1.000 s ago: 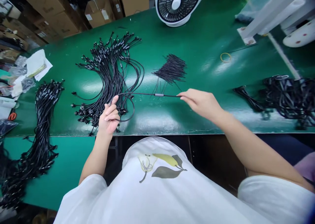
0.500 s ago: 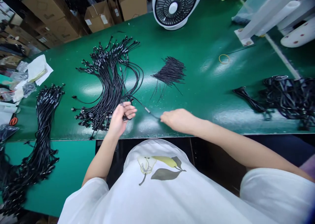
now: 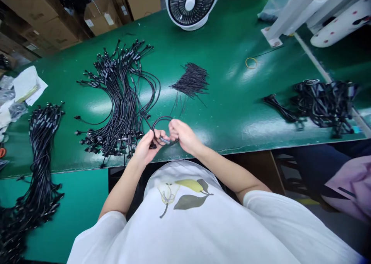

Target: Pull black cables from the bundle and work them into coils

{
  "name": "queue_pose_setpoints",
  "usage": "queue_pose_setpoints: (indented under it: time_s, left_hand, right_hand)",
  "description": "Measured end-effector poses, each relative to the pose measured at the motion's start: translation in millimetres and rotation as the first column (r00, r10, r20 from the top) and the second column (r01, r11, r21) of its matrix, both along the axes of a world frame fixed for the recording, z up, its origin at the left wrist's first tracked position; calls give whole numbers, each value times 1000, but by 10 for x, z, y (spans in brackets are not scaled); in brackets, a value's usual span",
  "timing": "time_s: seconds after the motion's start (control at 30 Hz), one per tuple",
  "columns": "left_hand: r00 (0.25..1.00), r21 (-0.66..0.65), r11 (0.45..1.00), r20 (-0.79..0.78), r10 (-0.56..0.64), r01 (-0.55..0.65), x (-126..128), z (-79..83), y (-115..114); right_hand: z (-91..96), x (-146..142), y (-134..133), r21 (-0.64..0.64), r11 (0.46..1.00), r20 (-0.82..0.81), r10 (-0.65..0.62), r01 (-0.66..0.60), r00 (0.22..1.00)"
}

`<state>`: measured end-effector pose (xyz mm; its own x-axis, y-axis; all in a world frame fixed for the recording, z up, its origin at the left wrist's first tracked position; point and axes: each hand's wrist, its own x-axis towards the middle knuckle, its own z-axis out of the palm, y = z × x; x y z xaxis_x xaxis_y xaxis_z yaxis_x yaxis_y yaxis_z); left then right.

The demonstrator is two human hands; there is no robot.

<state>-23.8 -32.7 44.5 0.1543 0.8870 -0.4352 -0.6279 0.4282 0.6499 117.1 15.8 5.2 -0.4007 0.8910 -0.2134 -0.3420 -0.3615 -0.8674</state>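
A black cable point(image 3: 162, 118) is bent into a loop between my two hands, close to the table's front edge. My left hand point(image 3: 148, 145) is closed round one side of it, with a dark plug sticking out above the fingers. On the loop's other side my right hand point(image 3: 182, 134) pinches the cable. A grey sleeve point(image 3: 164, 140) on the cable shows between the hands. Just left of my hands lies a big spread bundle of black cables point(image 3: 120, 97) with plugs at both ends. Beyond my right hand is a pile of short black ties point(image 3: 191, 79).
A white fan point(image 3: 189, 5) stands at the back. Coiled black cables point(image 3: 321, 105) lie at the right, and another long cable bundle point(image 3: 43, 140) at the left. A yellow ring point(image 3: 251, 63) and a metal bracket point(image 3: 272, 38) are at the right rear. Cardboard boxes point(image 3: 102, 14) stand behind the table.
My right hand has come in leftward to my left hand, and the stretched cable between them is now looped. The camera view has shifted somewhat to the right.
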Motion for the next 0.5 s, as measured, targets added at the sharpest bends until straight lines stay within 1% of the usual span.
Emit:
queue_pose_setpoints:
  time_s: [0.03,0.07,0.1,0.13,0.17,0.2,0.27,0.33,0.37,0.4,0.43,0.5]
  left_hand:
    - [1000,-39,999,10,-11,11,33,-37,-14]
    - [1000,-61,998,16,-4,5,62,-75,-29]
    - [1000,-70,997,23,21,-20,84,-112,-42]
    - [998,-71,996,32,58,-55,98,-144,-53]
    - [995,-67,994,39,94,-91,105,-168,-61]
    - [992,-58,991,41,121,-118,106,-184,-67]
    - [992,-20,992,20,125,-124,94,-194,-84]
    - [996,50,997,-62,66,-63,76,-188,-109]
    - [991,89,996,-128,28,-17,66,-186,-124]
    - [979,129,991,-202,-5,32,55,-187,-137]
    - [959,165,983,-280,-35,84,45,-192,-147]
    - [905,214,958,-417,-89,193,24,-220,-159]
  right_hand:
    - [8,-41,-40,-44,995,-44,-90,88,995]
    - [30,-71,-71,-52,987,-69,-154,151,986]
    - [62,-87,-93,-38,984,-85,-179,176,980]
    - [96,-89,-106,-19,985,-96,-171,170,981]
    - [129,-77,-112,-6,990,-110,-140,140,984]
    - [160,-51,-111,-11,996,-132,-86,85,988]
    - [214,29,-87,-71,993,-198,74,-90,977]
    - [252,109,-49,-152,954,-271,211,-258,939]
    - [264,134,-36,-178,938,-290,240,-299,926]
    - [270,145,-33,-185,939,-290,229,-290,929]
    - [271,141,-45,-166,957,-266,187,-237,945]
    - [263,100,-110,-57,992,-143,106,-115,984]
